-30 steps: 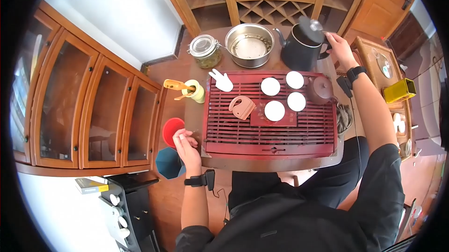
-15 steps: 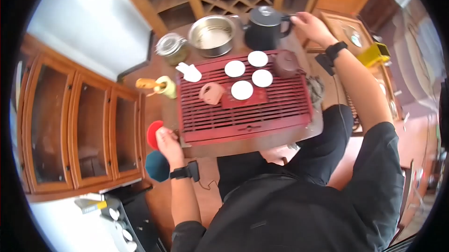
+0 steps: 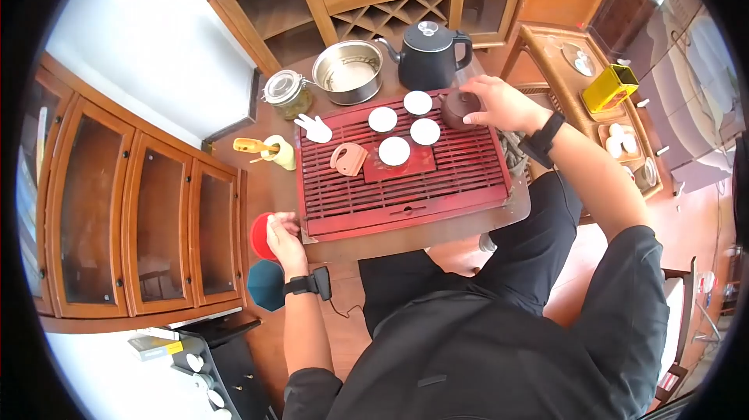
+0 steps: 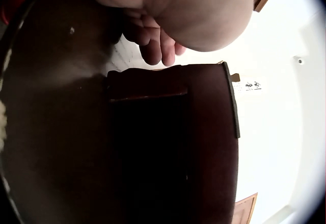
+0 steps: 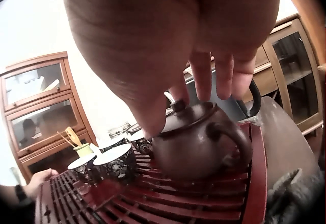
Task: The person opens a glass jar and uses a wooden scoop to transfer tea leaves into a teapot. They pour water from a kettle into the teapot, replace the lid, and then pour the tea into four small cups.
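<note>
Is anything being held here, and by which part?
The right hand is over the teapot, but whether it grips the lid cannot be told. The left hand holds nothing visible.

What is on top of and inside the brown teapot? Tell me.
A knobbed lid tops the teapot, the right hand close by. The lid covers the inside; contents cannot be seen.

The tray [image 3: 343, 221] looks like glossy wood, the pot [image 3: 347, 92] shiny metal, the kettle [image 3: 426, 67] matt.
</note>
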Demonstrator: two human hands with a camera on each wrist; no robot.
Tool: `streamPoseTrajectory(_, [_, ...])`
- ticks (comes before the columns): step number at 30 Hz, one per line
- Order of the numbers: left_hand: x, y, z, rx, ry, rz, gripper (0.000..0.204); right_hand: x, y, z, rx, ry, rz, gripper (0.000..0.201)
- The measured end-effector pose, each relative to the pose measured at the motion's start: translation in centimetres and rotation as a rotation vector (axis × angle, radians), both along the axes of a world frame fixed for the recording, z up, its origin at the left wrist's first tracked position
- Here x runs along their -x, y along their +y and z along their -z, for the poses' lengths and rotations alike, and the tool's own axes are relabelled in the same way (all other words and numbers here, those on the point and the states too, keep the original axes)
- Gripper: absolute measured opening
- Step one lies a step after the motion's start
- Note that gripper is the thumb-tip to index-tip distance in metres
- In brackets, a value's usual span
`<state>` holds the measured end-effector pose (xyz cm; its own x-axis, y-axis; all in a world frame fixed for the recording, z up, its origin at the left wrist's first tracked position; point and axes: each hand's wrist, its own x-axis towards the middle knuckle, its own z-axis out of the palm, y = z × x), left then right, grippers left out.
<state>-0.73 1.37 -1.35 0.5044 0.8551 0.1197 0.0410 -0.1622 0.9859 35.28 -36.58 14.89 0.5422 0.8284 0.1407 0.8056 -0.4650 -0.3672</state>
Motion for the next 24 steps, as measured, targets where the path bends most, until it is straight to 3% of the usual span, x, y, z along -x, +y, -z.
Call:
streamPoseTrajectory(9, [-0.7, -1.4, -1.8, 0.001, -0.003, -0.016, 0.038, -0.4, 1.3, 0.8, -0.085, -0.063, 0.011, 0.022])
streamPoseTrajectory(15, [-0.7, -1.1, -1.5, -0.014, 0.012, -0.026, 0.034, -0.5, 1.3, 1.5, -0.158, -0.14, -0.033, 0.021])
streamPoseTrajectory(24, [-0.7, -1.1, -1.5, -0.021, 0.018, -0.037, 0.033, 0.2, 0.2, -2.5, -0.346, 0.167, 0.252, 0.019])
